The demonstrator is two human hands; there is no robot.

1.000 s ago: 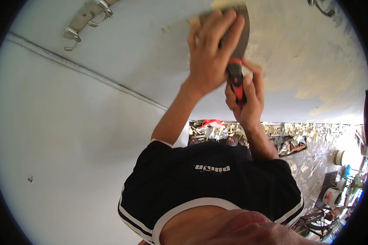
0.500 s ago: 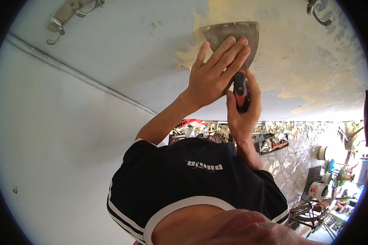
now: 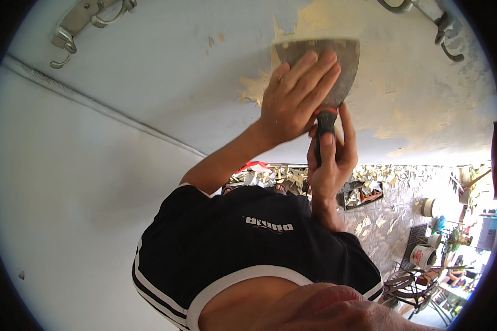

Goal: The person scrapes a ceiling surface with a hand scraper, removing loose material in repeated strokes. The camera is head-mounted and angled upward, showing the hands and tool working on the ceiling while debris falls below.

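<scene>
My right hand [image 3: 335, 170] is wrapped round the dark red-and-black handle of a wide scraper [image 3: 346, 70], its thumb lying along the grip. The broad grey metal blade lies against the wall [image 3: 193, 88], with its far edge on peeling paint. My left hand [image 3: 292, 105] rests on the blade, fingers stretched out flat and slightly apart, so part of the metal is hidden. Around the blade, a patchy yellowish bared area [image 3: 414, 83] with ragged edges meets the pale grey-blue paint.
Metal hook racks are fixed at the upper left [image 3: 74, 27] and upper right [image 3: 444, 33]. Paint flakes [image 3: 292, 175] litter the floor, with a dark tray [image 3: 361, 194] among them. Buckets [image 3: 423, 256] and a bicycle [image 3: 419, 289] stand at the lower right. A ridged seam [image 3: 99, 107] crosses the left side.
The scraper has shifted slightly right and nearer me in the view, its handle now straighter. My right thumb has moved onto the handle. My left hand stays flat on the blade.
</scene>
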